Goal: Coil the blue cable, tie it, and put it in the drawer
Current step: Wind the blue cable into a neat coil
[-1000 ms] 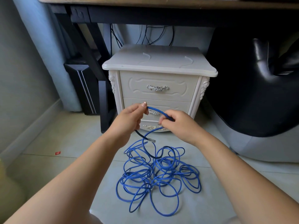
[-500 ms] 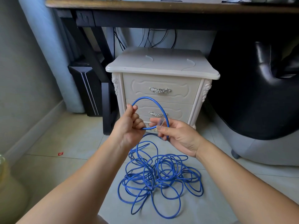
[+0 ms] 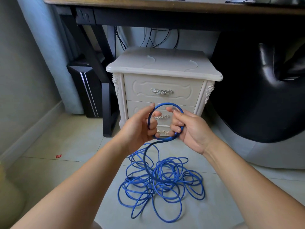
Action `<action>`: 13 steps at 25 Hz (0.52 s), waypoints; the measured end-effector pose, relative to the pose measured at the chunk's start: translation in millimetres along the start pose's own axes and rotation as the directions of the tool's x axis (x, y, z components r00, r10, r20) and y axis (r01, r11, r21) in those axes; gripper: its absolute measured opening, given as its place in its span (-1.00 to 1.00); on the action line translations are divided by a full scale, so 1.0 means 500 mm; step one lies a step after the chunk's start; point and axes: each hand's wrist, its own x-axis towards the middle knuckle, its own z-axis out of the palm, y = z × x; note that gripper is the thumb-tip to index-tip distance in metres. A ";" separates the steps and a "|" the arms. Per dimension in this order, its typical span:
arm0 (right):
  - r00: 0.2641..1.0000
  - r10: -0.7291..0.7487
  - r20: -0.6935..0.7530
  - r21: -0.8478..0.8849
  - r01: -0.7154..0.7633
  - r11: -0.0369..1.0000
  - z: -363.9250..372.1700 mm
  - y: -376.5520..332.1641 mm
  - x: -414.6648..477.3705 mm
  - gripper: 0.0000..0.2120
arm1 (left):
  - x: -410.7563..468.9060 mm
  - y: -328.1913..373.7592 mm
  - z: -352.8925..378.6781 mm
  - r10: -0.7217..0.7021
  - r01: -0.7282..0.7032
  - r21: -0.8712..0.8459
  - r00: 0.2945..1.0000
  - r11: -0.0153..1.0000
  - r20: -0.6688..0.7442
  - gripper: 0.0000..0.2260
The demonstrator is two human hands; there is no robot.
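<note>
- Black leather seat, bulking to the right of the white nightstand; no part in the job, merely hemming in the working space.
- White nightstand, tucked beneath a wooden desk; top drawer shut, the lower one half hidden behind the hands. Destination apparently not yet opened.
- Blue cable, mostly heaped in loose tangles on the floor tiles directly in front of the nightstand, with a single strand rising to the hands. Left low, likely so that slack feeds up freely turn by turn.
- Left hand, raised in front of the nightstand's lower drawer, fingers curled through the first loop and gripping its left side. Probably serving as a former for later turns.
- Right hand, just beside the left and level with it, pinching the loop's right side to close the ring.
- Clear plug, trapped under the right thumb at the loop's top, presumably to stop the end springing out.
- Judged stage: coiling barely begun, with one turn made; tying and stowing yet to come.
</note>
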 end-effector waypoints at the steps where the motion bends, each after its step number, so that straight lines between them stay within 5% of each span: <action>1: 1.000 0.001 -0.014 -0.046 -0.001 0.999 0.003 -0.004 0.001 -0.82 | -0.001 0.002 0.003 0.025 -0.025 0.077 1.000 0.997 0.009 -0.68; 4: 0.997 -0.027 -0.078 -0.305 0.002 0.952 0.011 -0.011 0.004 -0.66 | 0.004 -0.004 0.006 0.147 -0.145 0.371 0.989 0.917 0.023 -0.69; 7: 0.993 -0.088 -0.083 -0.613 0.019 0.789 0.017 -0.006 0.002 -0.59 | 0.015 -0.017 0.001 0.303 -0.294 0.653 0.948 0.698 0.102 -0.77; 13: 0.990 -0.137 -0.038 -0.682 0.075 0.727 0.000 -0.013 0.007 -0.53 | 0.015 -0.005 0.000 0.436 -0.486 0.837 0.828 0.249 0.351 -0.79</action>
